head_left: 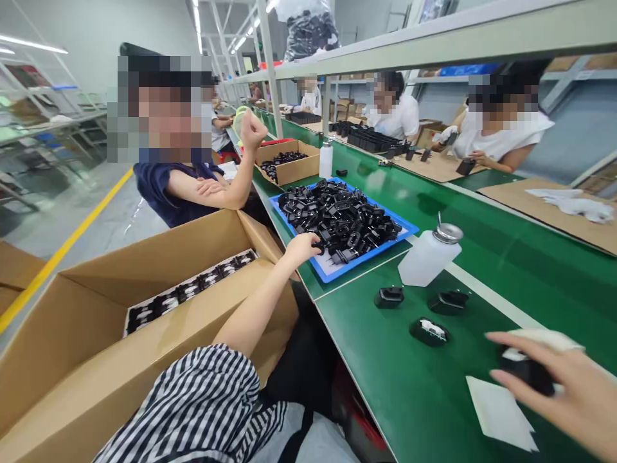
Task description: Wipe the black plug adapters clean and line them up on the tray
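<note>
My left hand (303,249) is at the near edge of the blue tray (328,276), its fingers closed round a small black plug part at the pile's edge. The tray holds a heap of black plug parts (354,218), some with metal pins. At the right, my right hand (563,379), slightly blurred, has a black plug housing (525,372) with a white insert between thumb and forefinger. Three similar pieces stand to its left: one housing (389,297), a second housing (450,301) and an open housing with white inside (430,331). White paper slips (499,411) lie below my right hand.
A white pump bottle (429,257) stands behind the housings, and another bottle (326,159) beyond the tray. At my left is a large carton (193,321) with packed black pieces. A co-worker (193,180) sits past it; others work across the green table (357,334).
</note>
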